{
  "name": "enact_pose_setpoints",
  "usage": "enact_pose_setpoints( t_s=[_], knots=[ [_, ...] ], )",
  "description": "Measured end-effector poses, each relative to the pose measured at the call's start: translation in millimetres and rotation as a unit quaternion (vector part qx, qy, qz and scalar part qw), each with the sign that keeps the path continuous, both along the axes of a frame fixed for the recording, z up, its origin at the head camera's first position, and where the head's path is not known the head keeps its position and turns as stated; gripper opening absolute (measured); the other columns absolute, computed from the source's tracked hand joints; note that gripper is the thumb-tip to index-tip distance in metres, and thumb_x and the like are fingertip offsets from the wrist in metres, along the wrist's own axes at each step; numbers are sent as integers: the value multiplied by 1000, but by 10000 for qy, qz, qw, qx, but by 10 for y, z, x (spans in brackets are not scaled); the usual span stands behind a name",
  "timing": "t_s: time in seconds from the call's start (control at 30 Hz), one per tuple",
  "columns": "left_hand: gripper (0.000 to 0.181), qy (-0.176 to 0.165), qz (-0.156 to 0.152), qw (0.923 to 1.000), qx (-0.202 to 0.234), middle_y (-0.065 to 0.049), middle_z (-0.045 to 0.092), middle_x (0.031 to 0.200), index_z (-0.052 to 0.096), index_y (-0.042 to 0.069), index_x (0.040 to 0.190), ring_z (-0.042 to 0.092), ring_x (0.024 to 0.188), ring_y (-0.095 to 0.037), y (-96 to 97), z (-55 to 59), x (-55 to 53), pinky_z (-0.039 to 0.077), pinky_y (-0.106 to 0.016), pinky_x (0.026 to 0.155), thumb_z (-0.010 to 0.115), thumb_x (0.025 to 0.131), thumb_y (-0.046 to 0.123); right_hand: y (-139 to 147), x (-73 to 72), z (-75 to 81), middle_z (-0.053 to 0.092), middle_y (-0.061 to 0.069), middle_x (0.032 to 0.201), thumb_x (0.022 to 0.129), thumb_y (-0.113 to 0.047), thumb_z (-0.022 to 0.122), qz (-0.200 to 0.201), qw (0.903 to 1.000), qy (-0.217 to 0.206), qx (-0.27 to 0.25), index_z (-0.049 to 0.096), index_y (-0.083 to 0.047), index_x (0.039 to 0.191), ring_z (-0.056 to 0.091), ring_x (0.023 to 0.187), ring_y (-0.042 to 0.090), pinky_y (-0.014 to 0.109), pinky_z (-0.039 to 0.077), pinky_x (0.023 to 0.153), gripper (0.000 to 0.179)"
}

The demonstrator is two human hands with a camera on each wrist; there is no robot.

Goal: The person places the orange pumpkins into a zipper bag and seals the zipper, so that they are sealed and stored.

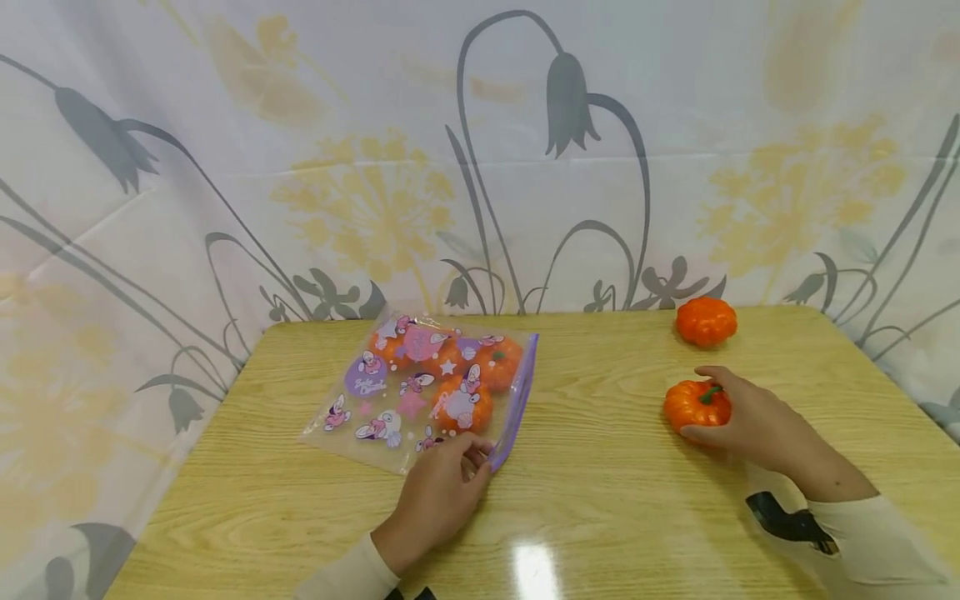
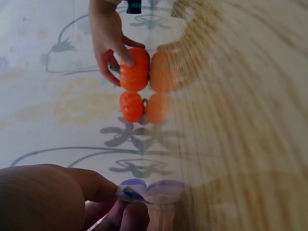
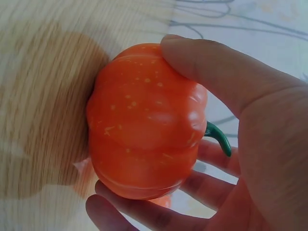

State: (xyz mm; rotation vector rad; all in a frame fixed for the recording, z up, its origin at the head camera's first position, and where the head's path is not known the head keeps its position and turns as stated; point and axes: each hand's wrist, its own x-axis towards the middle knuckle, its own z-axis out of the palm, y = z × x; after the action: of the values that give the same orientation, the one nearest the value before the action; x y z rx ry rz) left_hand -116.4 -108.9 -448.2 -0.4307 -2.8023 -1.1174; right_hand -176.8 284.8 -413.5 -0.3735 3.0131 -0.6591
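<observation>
My left hand (image 1: 444, 492) pinches the near corner of a clear zip bag (image 1: 352, 425) by its purple zip edge (image 1: 519, 408). Several orange toy pumpkins (image 1: 459, 408) lie inside the bag, seen through its printed cartoon figures and stars. On the right, my right hand (image 1: 757, 425) grips an orange toy pumpkin with a curved green stem (image 3: 144, 120). Its thumb lies over one side and the fingers curl round the other, with the pumpkin right at the tabletop. In the left wrist view, the thumb and fingers (image 2: 134, 214) close on the bag's edge.
Behind the right hand, another orange pumpkin (image 1: 707, 322) sits near the far table edge. The glossy wood-grain table (image 1: 585, 492) reflects things on it. A flower-printed cloth (image 1: 525, 208) hangs along the table's back.
</observation>
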Motion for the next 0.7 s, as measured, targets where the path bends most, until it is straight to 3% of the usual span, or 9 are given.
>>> enact_pose_setpoints(
  t_s=[0.27, 0.53, 0.7],
  knots=[
    [11, 6, -8, 10000, 67, 5, 69, 85, 71, 10, 101, 55, 69, 1, 1, 8, -3, 47, -17, 61, 70, 90, 12, -130, 43, 12, 58, 34, 129, 81, -49, 79, 14, 9999, 149, -47, 45, 6, 138, 60, 110, 46, 61, 49, 90, 87],
    [9, -2, -87, 9998, 152, 5, 68, 84, 70, 11, 100, 55, 69, 2, -7, 6, -3, 47, -17, 62, 70, 91, 12, -299, 100, 56, 58, 29, 131, 82, -55, 76, 54, 9998, 39, -188, 49, 2, 136, 60, 111, 42, 59, 49, 91, 83],
    [10, -27, -147, 9997, 198, 5, 68, 85, 70, 10, 100, 55, 69, 2, -9, 7, -2, 48, -17, 62, 71, 90, 13, -425, 156, 96, 62, 21, 127, 83, -53, 76, 226, 9982, -20, -560, 51, -3, 135, 61, 104, 32, 50, 51, 89, 76]
  ],
)
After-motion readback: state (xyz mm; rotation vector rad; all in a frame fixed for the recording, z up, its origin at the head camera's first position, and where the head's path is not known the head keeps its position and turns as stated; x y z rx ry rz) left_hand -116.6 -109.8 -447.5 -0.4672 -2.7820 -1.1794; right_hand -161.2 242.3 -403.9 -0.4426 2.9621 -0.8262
